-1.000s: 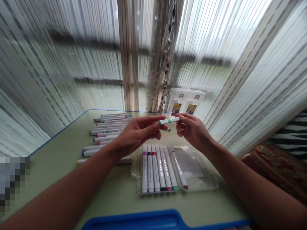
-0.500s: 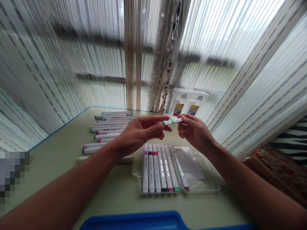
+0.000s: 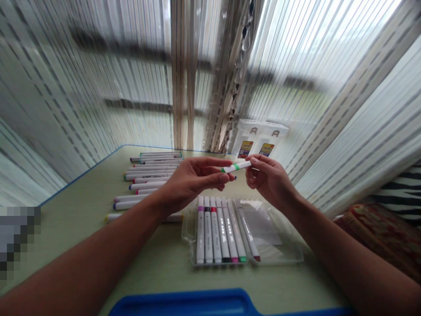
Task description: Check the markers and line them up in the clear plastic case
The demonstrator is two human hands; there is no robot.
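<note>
A white marker [image 3: 241, 166] with a green band and a green end is held up level above the table, between my two hands. My left hand [image 3: 199, 177] has its thumb and fingers around the green end. At the other end, my right hand [image 3: 268, 173] pinches the marker between thumb and fingertips. Below them lies an open clear plastic case [image 3: 279, 254]. Its left half holds a row of white markers [image 3: 217, 237] with purple, black, red, pink and green marks. One dark-red-ended marker [image 3: 249, 235] rests at the case's hinge side.
Several loose markers [image 3: 149, 181] lie side by side at the left of the pale green table [image 3: 82, 193], partly behind my left arm. Two clear packages [image 3: 259, 136] stand against the string curtain [image 3: 138, 79]. A blue tray edge [image 3: 184, 303] runs along the front.
Both hands keep hold of the marker, with the right hand shifted very slightly right and up. The view has moved a little; nothing else differs.
</note>
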